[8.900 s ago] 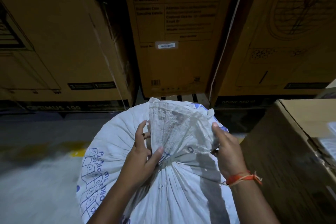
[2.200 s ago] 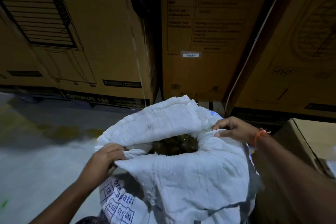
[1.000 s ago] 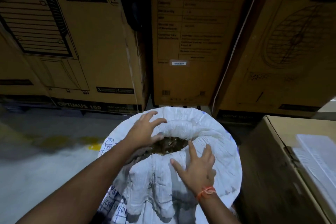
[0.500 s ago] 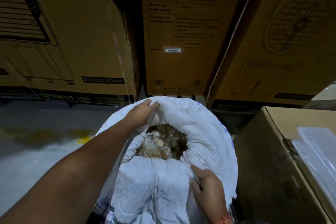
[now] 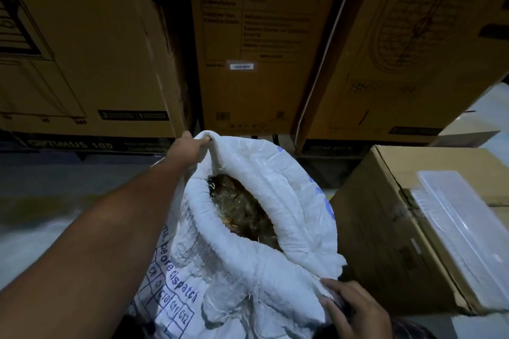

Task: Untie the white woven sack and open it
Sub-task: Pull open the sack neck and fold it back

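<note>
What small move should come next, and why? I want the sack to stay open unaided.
Probably roll the near rim down further. The left hand grips the far rim of the white woven sack and the right hand holds the near edge; the mouth gapes over brownish contents, yet the near fabric bunches loosely.

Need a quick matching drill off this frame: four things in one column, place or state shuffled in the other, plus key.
1. left hand
2. right hand
3. white woven sack
4. brown cardboard box

A. stands right of the sack
B. grips the far rim
C. mouth open, brownish contents showing
D. holds the near rim

Pairs: 1-B, 2-D, 3-C, 4-A
</note>
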Demonstrator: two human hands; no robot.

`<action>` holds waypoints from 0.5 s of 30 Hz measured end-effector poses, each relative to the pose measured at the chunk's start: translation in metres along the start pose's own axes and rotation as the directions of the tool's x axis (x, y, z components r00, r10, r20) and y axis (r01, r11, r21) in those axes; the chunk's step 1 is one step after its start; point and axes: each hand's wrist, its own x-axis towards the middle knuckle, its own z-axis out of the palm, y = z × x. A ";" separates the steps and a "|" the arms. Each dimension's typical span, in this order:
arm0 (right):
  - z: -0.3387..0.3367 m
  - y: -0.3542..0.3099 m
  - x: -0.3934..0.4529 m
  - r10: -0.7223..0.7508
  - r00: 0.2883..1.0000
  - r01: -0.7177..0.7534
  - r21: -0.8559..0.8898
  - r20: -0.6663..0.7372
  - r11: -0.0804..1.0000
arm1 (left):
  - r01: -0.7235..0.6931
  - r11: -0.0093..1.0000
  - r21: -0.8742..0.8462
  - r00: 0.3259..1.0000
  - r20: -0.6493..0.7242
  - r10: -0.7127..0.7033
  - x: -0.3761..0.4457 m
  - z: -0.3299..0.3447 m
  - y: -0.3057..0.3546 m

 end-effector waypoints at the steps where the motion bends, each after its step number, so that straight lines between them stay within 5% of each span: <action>1: 0.002 -0.004 0.001 0.000 1.000 0.000 0.025 0.019 1.000 | -0.032 0.999 0.043 0.999 0.017 0.031 -0.006 0.002 -0.001; 8: 0.026 0.004 0.013 -0.039 0.990 0.041 -0.015 0.137 0.999 | -0.371 0.849 0.376 0.929 0.164 0.333 -0.035 0.001 -0.017; 15: 0.030 -0.001 0.010 -0.045 0.993 0.047 -0.022 0.106 0.999 | -0.360 0.843 0.399 0.933 0.149 0.327 -0.061 -0.002 -0.020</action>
